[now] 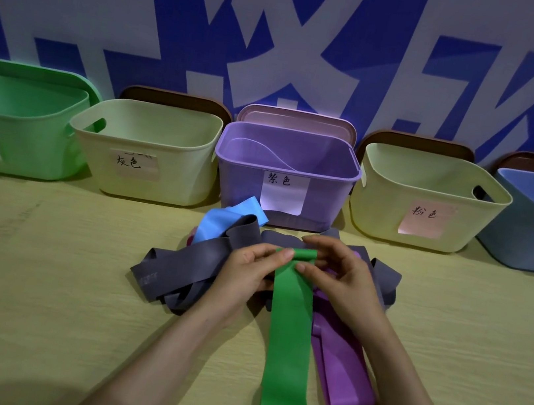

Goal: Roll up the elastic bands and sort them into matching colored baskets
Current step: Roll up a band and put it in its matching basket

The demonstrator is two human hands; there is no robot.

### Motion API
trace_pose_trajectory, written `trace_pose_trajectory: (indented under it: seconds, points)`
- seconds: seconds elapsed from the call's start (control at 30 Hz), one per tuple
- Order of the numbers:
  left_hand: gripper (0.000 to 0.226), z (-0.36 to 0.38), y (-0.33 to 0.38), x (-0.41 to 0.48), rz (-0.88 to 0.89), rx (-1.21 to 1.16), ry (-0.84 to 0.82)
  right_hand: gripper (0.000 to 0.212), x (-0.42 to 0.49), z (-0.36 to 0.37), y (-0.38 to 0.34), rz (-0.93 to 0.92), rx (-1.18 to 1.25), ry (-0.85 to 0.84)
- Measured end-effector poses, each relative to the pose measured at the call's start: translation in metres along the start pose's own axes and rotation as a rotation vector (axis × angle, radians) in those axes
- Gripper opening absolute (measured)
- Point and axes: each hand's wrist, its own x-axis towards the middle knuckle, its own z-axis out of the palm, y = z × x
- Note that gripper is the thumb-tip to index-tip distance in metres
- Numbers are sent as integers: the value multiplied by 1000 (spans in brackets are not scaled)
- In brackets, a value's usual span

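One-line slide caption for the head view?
The left hand and right hand pinch the rolled far end of a green elastic band over a pile of dark grey bands.

Left hand point(245, 270) and right hand point(349, 280) on the far end, perhaps curled, of the green band point(289, 344).

Smooth, rubbery sheet is seen in the green band point(289, 344), matt with a faint sheen; the grey bands point(180, 265) and purple band point(343, 376) are finished alike. Moulded plastic, smooth and slightly glossy, is shown by the purple basket point(237, 180), with a paper label point(283, 192) stuck on. Pale matt wood grain is seen across the worktop point(40, 272).
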Motion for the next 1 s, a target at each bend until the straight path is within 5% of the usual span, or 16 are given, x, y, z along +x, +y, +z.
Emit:
trace_pose_trajectory:
  seconds: [0.2,0.63,1.0]
  points:
    - [8,-2,2,0,43,-73,2,44,-1,3,-1,41,95,-16]
    - [20,-4,-1,1,-17,-7,-40,18,1,0,3,70,181,44]
    - [27,-3,4,-1,-42,9,-51,23,0,-3,2,-4,107,37]
